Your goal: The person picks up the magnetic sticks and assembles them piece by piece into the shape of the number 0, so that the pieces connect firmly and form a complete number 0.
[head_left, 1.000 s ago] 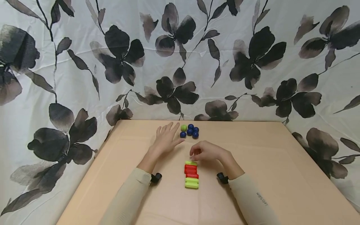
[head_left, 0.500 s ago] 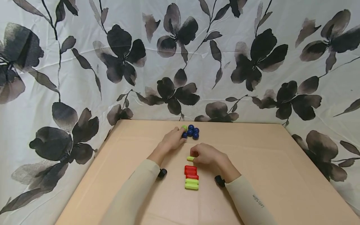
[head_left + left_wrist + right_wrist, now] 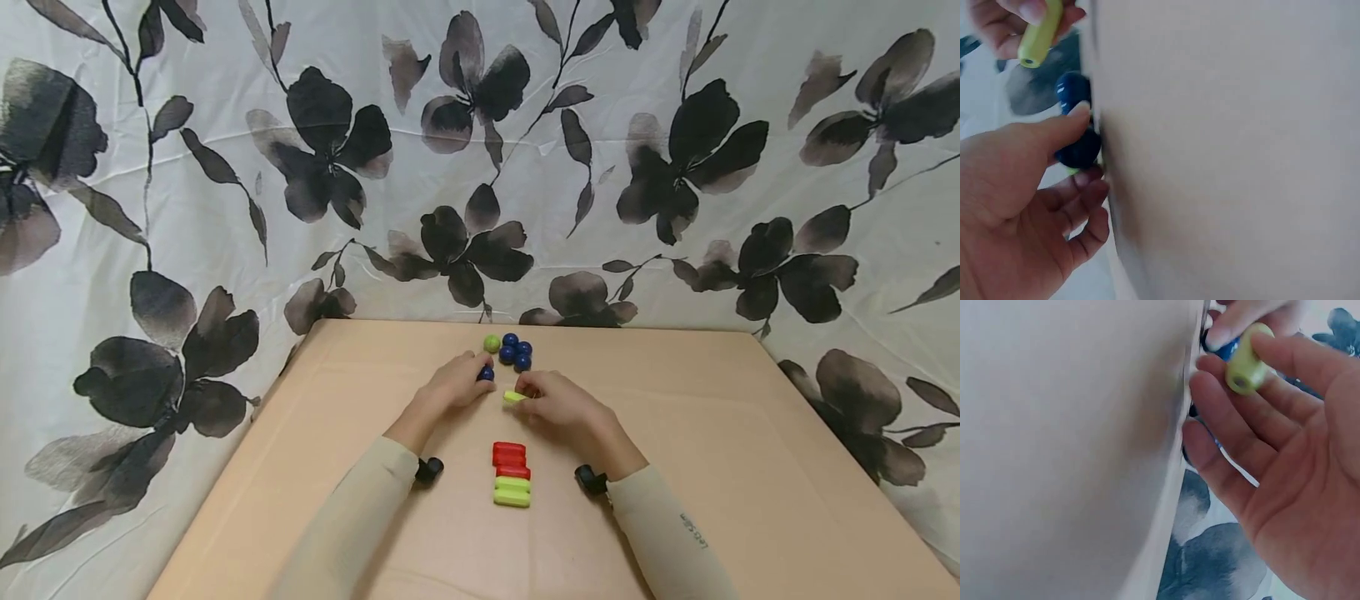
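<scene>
The left hand [image 3: 453, 382] pinched a dark blue ball [image 3: 486, 374] between thumb and curled fingers, perhaps touching the tabletop [image 3: 637, 371], though that was hard to tell. Just right of the ball, a yellow-green rod [image 3: 513, 397] lay roughly crosswise, gripped by the right hand [image 3: 561, 407], whose other fingers bent loosely.

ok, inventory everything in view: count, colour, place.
table: one, tan, foreground
cloth: one, white floral, behind table
blue balls: four, blue, far cluster
green ball: one, green, left of blue balls
held ball: one, blue, in left hand
held piece: one, lime, in right hand
red pieces: at least two, red, near row
green pieces: two, lime, row's near end
wrist cameras: two, black, wrists
sleeves: two, beige, forearms
left hand, right hand: one each, bare, over table
</scene>
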`<act>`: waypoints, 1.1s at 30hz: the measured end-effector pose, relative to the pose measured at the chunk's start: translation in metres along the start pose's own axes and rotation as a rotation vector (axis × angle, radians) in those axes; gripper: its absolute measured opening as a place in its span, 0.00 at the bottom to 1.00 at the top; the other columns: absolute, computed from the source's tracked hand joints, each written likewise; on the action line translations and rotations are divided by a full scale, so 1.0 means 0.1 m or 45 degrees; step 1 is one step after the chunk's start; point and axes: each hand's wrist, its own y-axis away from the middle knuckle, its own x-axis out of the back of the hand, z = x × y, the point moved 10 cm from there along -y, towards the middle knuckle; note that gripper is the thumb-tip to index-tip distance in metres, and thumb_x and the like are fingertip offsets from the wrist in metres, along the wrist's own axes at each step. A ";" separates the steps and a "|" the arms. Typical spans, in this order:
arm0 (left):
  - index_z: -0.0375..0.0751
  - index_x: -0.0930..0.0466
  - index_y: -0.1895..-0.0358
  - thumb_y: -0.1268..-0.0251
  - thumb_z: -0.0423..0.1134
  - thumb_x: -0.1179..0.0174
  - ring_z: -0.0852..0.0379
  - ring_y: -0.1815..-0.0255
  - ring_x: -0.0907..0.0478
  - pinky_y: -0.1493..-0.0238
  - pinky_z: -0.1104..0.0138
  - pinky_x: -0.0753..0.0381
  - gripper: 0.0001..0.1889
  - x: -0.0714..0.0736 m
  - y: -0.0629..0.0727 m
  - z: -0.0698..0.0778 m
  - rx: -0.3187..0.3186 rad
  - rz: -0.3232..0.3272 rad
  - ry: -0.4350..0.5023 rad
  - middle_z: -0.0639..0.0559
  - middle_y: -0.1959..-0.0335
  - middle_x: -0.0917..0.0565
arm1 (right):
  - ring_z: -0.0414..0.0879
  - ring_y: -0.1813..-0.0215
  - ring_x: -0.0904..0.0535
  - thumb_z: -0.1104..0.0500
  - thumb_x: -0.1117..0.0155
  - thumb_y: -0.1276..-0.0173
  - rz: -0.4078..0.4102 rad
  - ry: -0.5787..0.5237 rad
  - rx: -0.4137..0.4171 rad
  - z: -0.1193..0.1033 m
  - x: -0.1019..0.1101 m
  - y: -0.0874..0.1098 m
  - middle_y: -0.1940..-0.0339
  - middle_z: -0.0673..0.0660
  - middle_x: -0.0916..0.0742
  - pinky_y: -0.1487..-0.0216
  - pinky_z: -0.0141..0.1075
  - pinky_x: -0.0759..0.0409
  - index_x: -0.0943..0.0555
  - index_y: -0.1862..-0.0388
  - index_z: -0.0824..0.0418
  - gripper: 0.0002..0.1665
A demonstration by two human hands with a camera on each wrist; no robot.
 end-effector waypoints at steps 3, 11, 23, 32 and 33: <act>0.45 0.21 0.39 0.27 0.47 0.34 0.49 0.47 0.20 0.40 0.53 0.21 0.19 0.05 0.10 -0.03 -0.059 0.022 0.176 0.46 0.49 0.16 | 0.47 0.57 0.21 0.57 0.33 0.26 0.118 -0.022 -0.025 0.04 0.12 -0.03 0.60 0.52 0.15 0.51 0.41 0.21 0.17 0.51 0.53 0.07; 0.46 0.15 0.42 0.32 0.44 0.29 0.56 0.58 0.20 0.49 0.59 0.20 0.18 0.06 0.25 -0.07 -0.153 0.082 0.432 0.51 0.57 0.13 | 0.49 0.55 0.22 0.54 0.30 0.26 0.246 0.069 -0.072 0.08 0.15 -0.13 0.58 0.51 0.14 0.46 0.46 0.22 0.15 0.53 0.53 0.07; 0.45 0.14 0.42 0.33 0.43 0.27 0.56 0.61 0.21 0.54 0.62 0.22 0.18 0.10 0.27 -0.05 -0.171 0.112 0.419 0.53 0.60 0.13 | 0.46 0.62 0.23 0.52 0.29 0.27 0.223 0.161 -0.050 -0.01 0.08 -0.24 0.64 0.50 0.14 0.54 0.41 0.23 0.14 0.56 0.53 0.07; 0.44 0.14 0.43 0.34 0.41 0.27 0.57 0.63 0.22 0.56 0.63 0.24 0.17 0.08 0.25 -0.01 -0.171 0.117 0.428 0.52 0.62 0.14 | 0.46 0.62 0.24 0.55 0.29 0.27 0.225 0.159 -0.051 0.00 0.07 -0.27 0.64 0.51 0.15 0.55 0.39 0.24 0.14 0.54 0.54 0.06; 0.45 0.14 0.44 0.34 0.41 0.27 0.57 0.63 0.22 0.56 0.64 0.24 0.17 0.07 0.25 -0.02 -0.170 0.118 0.429 0.52 0.62 0.14 | 0.46 0.62 0.24 0.55 0.29 0.27 0.223 0.157 -0.054 0.00 0.06 -0.28 0.64 0.51 0.15 0.55 0.39 0.24 0.14 0.54 0.54 0.06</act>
